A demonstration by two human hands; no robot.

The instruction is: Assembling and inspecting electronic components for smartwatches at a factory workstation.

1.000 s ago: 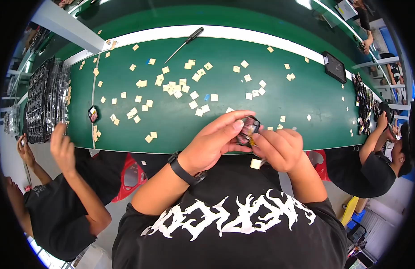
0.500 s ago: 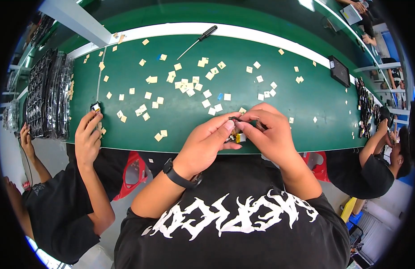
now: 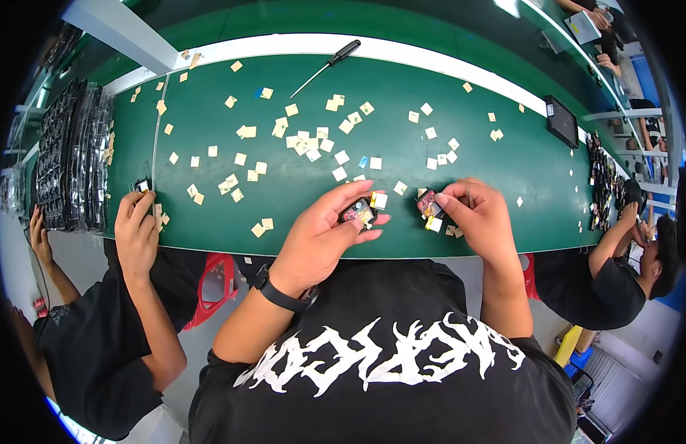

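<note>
Left hand [image 3: 324, 228]: curled round a small black plastic casing with a reddish inside [image 3: 360, 214], thumb laid on it, fingers partly fanned beyond. Right hand [image 3: 472, 217]: pinching a second small black casing [image 3: 428, 203], also red-toned inside, between thumb and fingers, well apart from the first. Both on the near side of the long black-handled screwdriver with a metal shaft [image 3: 337, 58], with the second casing farther to its right. At the edge of each casing, a pale square piece with a yellow band [image 3: 380, 200]; inner parts too small to tell.

Probably at a handling step, with one casing per hand. Seems to call for a light, steady hold on both rims, keeping the pale pieces from snagging on fingers.

Beyond, strewn nearer than the screwdriver and to both sides of it on the smooth green tabletop [image 3: 402, 83]: small flat cream squares [image 3: 376, 163]. Well left of the screwdriver, a co-worker's hand [image 3: 137, 233]; farther left, stacked black-and-clear plastic trays [image 3: 72, 159]. Far right of it, a shallow black rectangular tray [image 3: 562, 124].
</note>
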